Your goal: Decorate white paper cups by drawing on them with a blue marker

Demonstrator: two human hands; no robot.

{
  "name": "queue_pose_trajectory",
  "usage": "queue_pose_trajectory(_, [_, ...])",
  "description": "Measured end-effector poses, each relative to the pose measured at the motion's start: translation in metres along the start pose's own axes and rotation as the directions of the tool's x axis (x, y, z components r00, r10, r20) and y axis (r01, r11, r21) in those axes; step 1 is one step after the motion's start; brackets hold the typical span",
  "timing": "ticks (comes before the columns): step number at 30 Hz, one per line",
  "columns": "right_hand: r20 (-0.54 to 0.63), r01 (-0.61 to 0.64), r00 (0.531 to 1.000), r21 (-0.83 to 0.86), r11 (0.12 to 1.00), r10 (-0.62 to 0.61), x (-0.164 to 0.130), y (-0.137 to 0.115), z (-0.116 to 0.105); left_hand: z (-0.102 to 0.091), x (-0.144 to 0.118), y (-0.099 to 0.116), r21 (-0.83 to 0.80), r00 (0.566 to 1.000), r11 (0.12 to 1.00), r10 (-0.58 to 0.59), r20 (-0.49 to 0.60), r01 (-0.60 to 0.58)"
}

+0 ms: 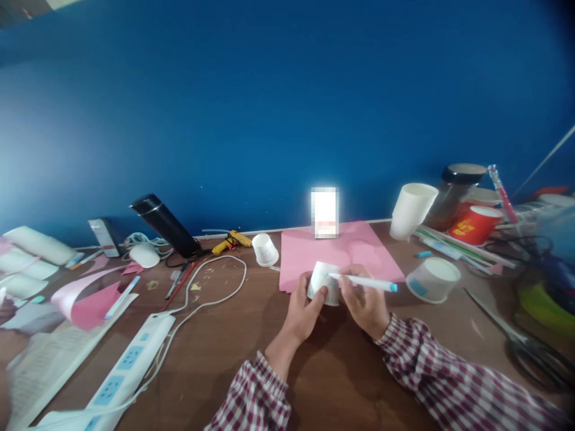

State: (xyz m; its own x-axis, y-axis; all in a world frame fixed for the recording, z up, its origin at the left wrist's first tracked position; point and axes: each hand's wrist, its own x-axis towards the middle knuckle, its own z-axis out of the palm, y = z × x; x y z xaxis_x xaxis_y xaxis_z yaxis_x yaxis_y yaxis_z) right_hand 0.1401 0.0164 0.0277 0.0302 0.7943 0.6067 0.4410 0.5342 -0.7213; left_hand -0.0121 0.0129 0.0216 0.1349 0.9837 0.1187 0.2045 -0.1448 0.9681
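A small white paper cup (321, 276) is gripped in my left hand (302, 312), thumb on its near side and fingers round the left. In my right hand (365, 303) is a white marker (369, 281) with a light blue end, its tip end at the cup's upper right side. Faint marks show low on the cup. Just beyond both hands lies a stack of pink paper (299, 257). A small blue cap (423, 254) rests on the table to the right, beyond an upturned white paper cup (438, 280) with a blue patch.
Scissors (516, 341) lie at the right, near a red paper cup (475, 226) and stacked white cups (411, 209). A bright phone-like screen (325, 213) stands behind the pink paper. Leftward are a power strip (121, 371), its looping cord, a black flask (162, 224) and a yellow glue gun (231, 242).
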Motion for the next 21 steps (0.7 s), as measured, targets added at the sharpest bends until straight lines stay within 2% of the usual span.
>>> queue_pose_trajectory(7, [0.059,-0.019,0.998,0.030,0.999,0.017,-0.0038,-0.0020,0.0002,-0.0008,-0.0002,0.0017,0.034,1.000,0.999,-0.005,-0.008,0.005])
queue_pose_trajectory(13, [0.059,-0.026,0.998,0.049,0.998,0.023,-0.0053,0.0007,0.0015,-0.0010,-0.0001,0.0009,0.031,1.000,1.000,0.004,-0.006,-0.004])
queue_pose_trajectory(21, [0.001,-0.020,1.000,0.088,0.996,0.020,-0.0059,0.0015,0.0026,0.0006,0.0002,0.0005,0.008,1.000,1.000,-0.019,-0.013,0.019])
